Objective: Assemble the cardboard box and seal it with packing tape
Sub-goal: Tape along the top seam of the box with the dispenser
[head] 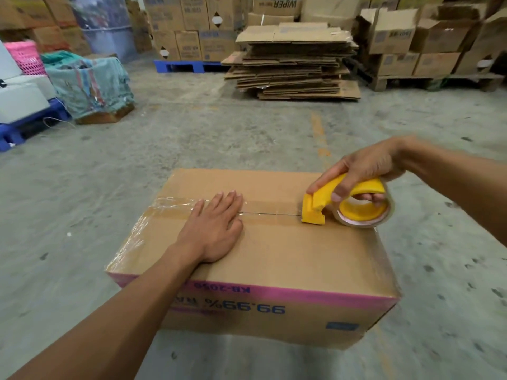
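Your box [274,259] sits on the concrete floor [192,138], flaps closed, contents not visible. Its print faces you upside down under a pink band.

Clear tape [170,205] runs along the top seam from the left edge, wrinkled there, and continues under your left hand [214,231] to the dispenser [318,207]. Where it ends on the left side wall is hard to make out.

Left hand: flat, fingers straight, pressing on the seam near the middle of the top. Right hand [365,171]: clenched round the yellow dispenser handle, fingers through the core of the roll [365,215]. The dispenser's nose touches the seam towards the box's right end; the roll hangs just past the right edge.

Background: a stack of flat cartons [296,64] on the floor, well apart from your box. Stacked boxes on a blue pallet [181,65] and on a wooden pallet [433,80]; labels blurred. At left, a pink basket [27,58], contents not discernible, and a cloth-covered bundle [87,83], whatever lies under it hidden.
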Available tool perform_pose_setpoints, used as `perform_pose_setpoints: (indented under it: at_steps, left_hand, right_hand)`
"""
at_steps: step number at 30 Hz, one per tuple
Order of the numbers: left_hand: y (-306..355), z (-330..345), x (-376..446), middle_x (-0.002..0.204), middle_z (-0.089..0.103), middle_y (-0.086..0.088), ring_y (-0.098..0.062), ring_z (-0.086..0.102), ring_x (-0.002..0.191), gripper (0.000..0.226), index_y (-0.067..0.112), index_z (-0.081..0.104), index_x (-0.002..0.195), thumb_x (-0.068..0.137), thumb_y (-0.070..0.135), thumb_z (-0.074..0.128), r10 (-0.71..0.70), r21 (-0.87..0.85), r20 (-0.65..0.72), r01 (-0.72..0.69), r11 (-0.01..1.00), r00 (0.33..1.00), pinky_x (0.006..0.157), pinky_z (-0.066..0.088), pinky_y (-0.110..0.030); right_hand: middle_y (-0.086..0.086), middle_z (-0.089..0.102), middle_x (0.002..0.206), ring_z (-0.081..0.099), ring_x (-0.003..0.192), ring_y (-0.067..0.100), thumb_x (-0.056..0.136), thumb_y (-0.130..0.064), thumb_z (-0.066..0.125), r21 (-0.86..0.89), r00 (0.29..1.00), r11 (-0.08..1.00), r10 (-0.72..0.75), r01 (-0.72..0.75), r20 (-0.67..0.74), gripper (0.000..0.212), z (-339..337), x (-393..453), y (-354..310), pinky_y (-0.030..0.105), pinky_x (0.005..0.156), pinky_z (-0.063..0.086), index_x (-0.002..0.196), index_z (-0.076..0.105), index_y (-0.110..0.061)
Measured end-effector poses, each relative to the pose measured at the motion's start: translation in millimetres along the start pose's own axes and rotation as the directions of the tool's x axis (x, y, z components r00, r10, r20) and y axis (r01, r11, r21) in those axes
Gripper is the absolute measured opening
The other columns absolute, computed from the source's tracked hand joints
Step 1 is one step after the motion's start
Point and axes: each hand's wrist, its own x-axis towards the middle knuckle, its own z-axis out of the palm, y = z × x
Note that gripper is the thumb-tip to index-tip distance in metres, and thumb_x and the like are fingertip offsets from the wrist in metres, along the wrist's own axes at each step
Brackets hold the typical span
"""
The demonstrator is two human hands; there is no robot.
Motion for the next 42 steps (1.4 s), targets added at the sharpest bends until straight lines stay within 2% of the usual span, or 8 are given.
perform_pose_setpoints:
  at_steps: [6,8,11,25,27,30,33,42]
  left_hand:
    - [21.4,-4.3,-3.5,0.163,-0.013,0.005,-0.020,-0.013,0.150,0.060,0.028,-0.006,0.155,0.100,0.039,0.015,-0.078,0.028,0.064,0.077,0.997,0.995,0.118,-0.009,-0.051]
    - [49.2,-4.4,-0.2,0.163,-0.013,0.000,-0.024,-0.013,0.150,0.063,0.025,-0.005,0.155,0.098,0.039,0.016,0.024,0.046,0.067,-0.027,0.999,0.997,0.118,-0.009,-0.053]
    - [94.6,0.6,16.5,0.164,-0.006,-0.001,-0.021,-0.008,0.151,0.063,0.018,-0.002,0.156,0.099,0.036,0.020,0.155,0.001,0.056,-0.155,0.988,0.986,0.119,-0.005,-0.051]
    - [109.6,16.8,21.7,0.163,-0.007,0.013,-0.009,-0.009,0.149,0.060,0.027,-0.003,0.156,0.100,0.041,0.016,0.104,-0.030,0.044,-0.103,0.994,0.994,0.120,-0.006,-0.037]
    - [111.6,16.0,22.2,0.163,-0.009,0.013,-0.010,-0.011,0.149,0.060,0.027,-0.004,0.156,0.100,0.041,0.015,0.090,-0.027,0.052,-0.088,0.996,0.995,0.120,-0.008,-0.039]
    - [126.9,13.7,21.6,0.163,-0.011,0.007,-0.020,-0.012,0.150,0.061,0.024,-0.004,0.156,0.100,0.039,0.017,0.030,-0.012,0.057,-0.030,0.999,0.998,0.118,-0.009,-0.048]
    - [162.9,14.5,27.7,0.164,-0.006,0.001,-0.023,-0.007,0.151,0.063,0.017,-0.002,0.156,0.100,0.034,0.021,0.138,-0.050,0.036,-0.136,0.989,0.990,0.119,-0.004,-0.052]
    - [189.6,35.6,40.5,0.163,-0.006,0.011,-0.012,-0.008,0.150,0.068,0.025,-0.004,0.156,0.097,0.055,0.012,0.146,-0.050,0.001,-0.146,0.988,0.989,0.120,-0.005,-0.046]
  right_hand:
    - [0.015,0.055,0.055,0.050,0.035,0.018,0.082,-0.016,0.075,-0.047,0.999,0.998,-0.043,0.041,-0.028,0.044,5.4,1.8,4.6,0.025,0.040,0.049,0.121,0.069,-0.036]
    - [0.015,0.055,0.054,0.050,0.035,0.018,0.082,-0.016,0.074,-0.053,0.999,0.998,-0.035,0.033,-0.032,0.044,5.3,1.6,4.8,0.025,0.040,0.050,0.121,0.068,-0.036]
    - [0.016,0.054,0.060,0.051,0.038,0.019,0.083,-0.017,0.074,-0.056,0.999,0.998,-0.043,0.042,-0.021,0.044,5.3,2.9,3.9,0.027,0.042,0.052,0.122,0.068,-0.037]
    - [0.018,0.057,0.064,0.052,0.038,0.018,0.073,-0.021,0.078,0.028,0.998,0.998,0.050,-0.049,-0.044,0.054,-20.7,-42.7,57.5,0.026,0.042,0.051,0.124,0.066,-0.035]
    - [0.020,0.058,0.071,0.053,0.040,0.018,0.071,-0.022,0.080,0.038,0.998,0.999,0.035,-0.034,-0.048,0.054,-19.1,-49.6,67.5,0.026,0.042,0.051,0.122,0.068,-0.035]
    - [0.014,0.059,0.057,0.052,0.035,0.015,0.080,-0.015,0.075,0.000,0.998,1.000,0.014,-0.014,-0.067,0.047,-17.0,-48.4,65.6,0.023,0.038,0.049,0.123,0.067,-0.032]
    - [0.010,0.061,0.054,0.052,0.034,0.014,0.084,-0.014,0.073,-0.053,0.996,0.998,0.018,-0.023,-0.082,0.044,-19.1,-46.6,59.1,0.022,0.038,0.048,0.124,0.067,-0.031]
    - [0.021,0.054,0.082,0.054,0.046,0.020,0.073,-0.023,0.079,0.062,1.000,0.998,0.011,-0.011,-0.013,0.057,-20.6,-55.3,83.4,0.030,0.047,0.054,0.126,0.064,-0.038]
